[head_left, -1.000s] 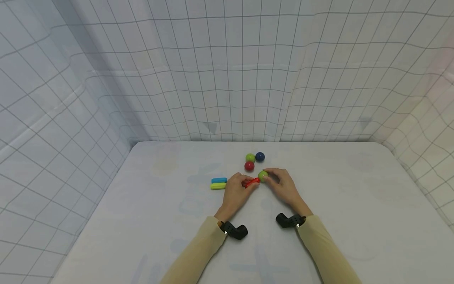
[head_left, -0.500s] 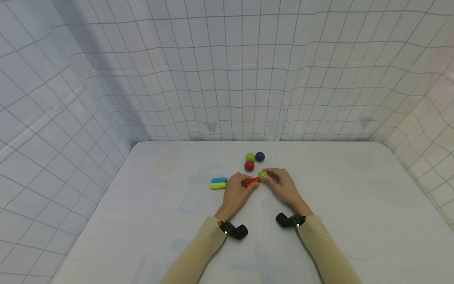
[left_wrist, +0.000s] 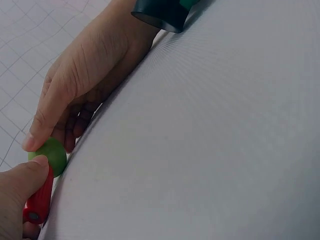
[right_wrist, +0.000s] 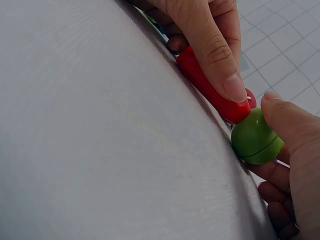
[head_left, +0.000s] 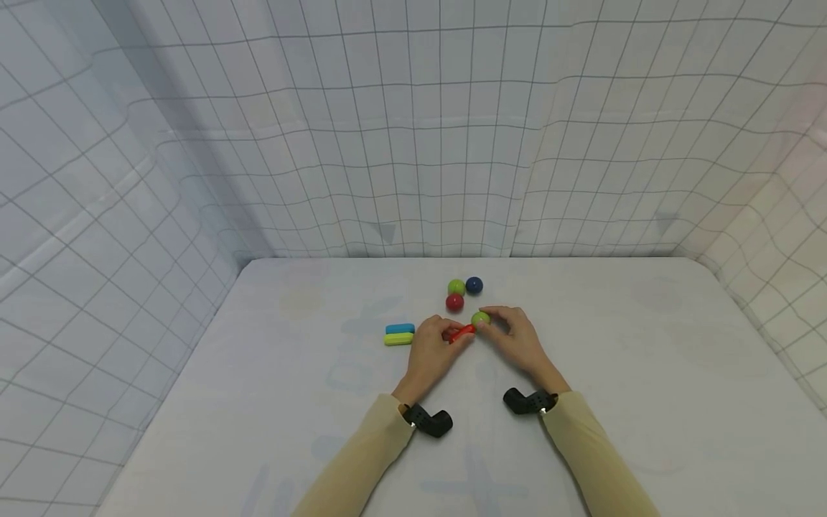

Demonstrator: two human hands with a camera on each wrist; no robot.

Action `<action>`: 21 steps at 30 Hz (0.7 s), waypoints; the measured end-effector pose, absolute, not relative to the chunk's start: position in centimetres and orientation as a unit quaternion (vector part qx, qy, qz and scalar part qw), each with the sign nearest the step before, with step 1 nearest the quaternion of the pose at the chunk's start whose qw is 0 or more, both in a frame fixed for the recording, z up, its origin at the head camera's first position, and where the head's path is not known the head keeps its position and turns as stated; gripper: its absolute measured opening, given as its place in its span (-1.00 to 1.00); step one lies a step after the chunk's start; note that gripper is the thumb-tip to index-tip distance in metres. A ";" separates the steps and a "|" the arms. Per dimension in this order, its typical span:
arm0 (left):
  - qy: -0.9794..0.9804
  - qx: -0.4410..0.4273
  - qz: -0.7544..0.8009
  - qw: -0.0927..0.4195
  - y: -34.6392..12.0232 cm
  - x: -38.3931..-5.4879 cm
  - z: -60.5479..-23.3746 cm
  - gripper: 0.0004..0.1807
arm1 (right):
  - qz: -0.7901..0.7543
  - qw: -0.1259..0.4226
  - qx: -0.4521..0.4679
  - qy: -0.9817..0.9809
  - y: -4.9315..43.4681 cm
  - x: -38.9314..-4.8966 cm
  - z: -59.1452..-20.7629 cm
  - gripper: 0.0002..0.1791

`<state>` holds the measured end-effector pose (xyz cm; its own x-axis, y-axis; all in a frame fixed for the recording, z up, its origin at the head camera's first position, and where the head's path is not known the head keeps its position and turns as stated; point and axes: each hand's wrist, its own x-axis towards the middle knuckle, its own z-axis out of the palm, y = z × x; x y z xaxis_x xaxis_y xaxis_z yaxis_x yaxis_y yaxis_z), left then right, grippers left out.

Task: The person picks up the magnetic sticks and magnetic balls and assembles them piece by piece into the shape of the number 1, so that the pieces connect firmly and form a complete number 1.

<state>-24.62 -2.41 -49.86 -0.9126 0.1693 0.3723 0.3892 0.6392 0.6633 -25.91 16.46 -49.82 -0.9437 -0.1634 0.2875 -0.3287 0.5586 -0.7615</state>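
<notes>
A short red rod (head_left: 461, 332) is pinched between the thumb and fingers of my left hand (head_left: 426, 353). In the left wrist view, a grey round inset shows at the near end of this red rod (left_wrist: 41, 202). My right hand (head_left: 519, 343) holds a glossy green ball (head_left: 479, 320) between thumb and fingers. Seen from the right wrist, the rod's other end meets the green ball (right_wrist: 254, 142), close over the white table. The left thumb (right_wrist: 220, 55) lies along the rod, near the ball.
Just beyond the hands, a red ball (head_left: 455, 302), another green ball (head_left: 456, 286) and a dark blue ball (head_left: 474, 285) sit grouped on the table (head_left: 291, 373). Left of the left hand lie a blue rod (head_left: 400, 328) and a yellow-green rod (head_left: 397, 339), side by side. Grid-patterned white curtains (head_left: 413, 143) surround the table.
</notes>
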 end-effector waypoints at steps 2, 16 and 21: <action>-0.894 -0.157 -0.394 0.141 -2.4 -24.6 -49.8 -0.69 | 0.448 0.093 0.139 -0.878 16.5 -25.9 -49.8 -0.59; -0.891 -0.163 -0.398 0.144 -2.3 -24.7 -50.0 -0.69 | 0.442 0.093 0.147 -0.880 16.7 -26.1 -50.3 -0.59; -0.891 -0.165 -0.397 0.144 -2.3 -24.7 -50.0 -0.69 | 0.438 0.112 0.160 -0.878 16.7 -26.2 -50.3 -0.59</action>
<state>-24.71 -2.35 -49.99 -0.9043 0.1791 0.3875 0.4079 0.6302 0.6607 -26.23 16.74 -50.28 -0.9237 -0.1829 0.3366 -0.3789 0.5660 -0.7322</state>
